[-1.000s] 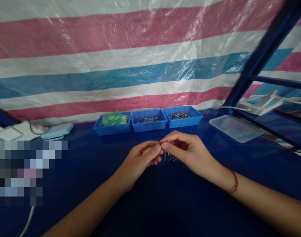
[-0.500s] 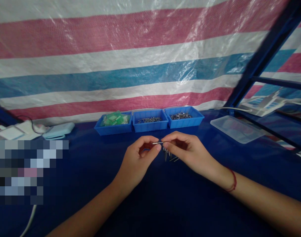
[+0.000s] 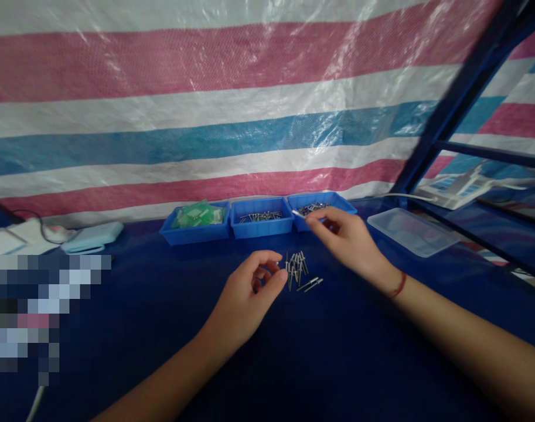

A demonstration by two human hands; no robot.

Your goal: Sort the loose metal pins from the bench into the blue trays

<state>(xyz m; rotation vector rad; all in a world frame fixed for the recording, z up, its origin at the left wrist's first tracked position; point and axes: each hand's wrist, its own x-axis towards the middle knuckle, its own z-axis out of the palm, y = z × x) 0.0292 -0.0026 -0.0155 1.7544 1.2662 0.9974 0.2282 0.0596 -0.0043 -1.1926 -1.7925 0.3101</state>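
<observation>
My right hand (image 3: 346,237) is raised at the front of the right blue bin (image 3: 344,202), pinching a thin silver blind rivet (image 3: 297,213) between thumb and fingertips. Over the tabletop, my left hand (image 3: 249,296) is half curled, with a gap between thumb and forefinger and nothing seen in it. Just beyond its fingertips lies a small pile of blind rivets (image 3: 296,268), with a few lying slightly apart to the right. More metal pieces fill the right bin, partly hidden behind my right hand.
The middle blue bin (image 3: 262,228) holds rivets; the left blue bin (image 3: 194,235) holds green plastic packets (image 3: 201,214). A clear plastic lid (image 3: 414,231) lies at right, near a dark metal frame (image 3: 447,111). At left are a light blue case (image 3: 94,235) and white devices.
My right hand has moved away from the left one, up and forward to the right bin, with the rivet in it. The left fingers have let go of the rivet and parted.
</observation>
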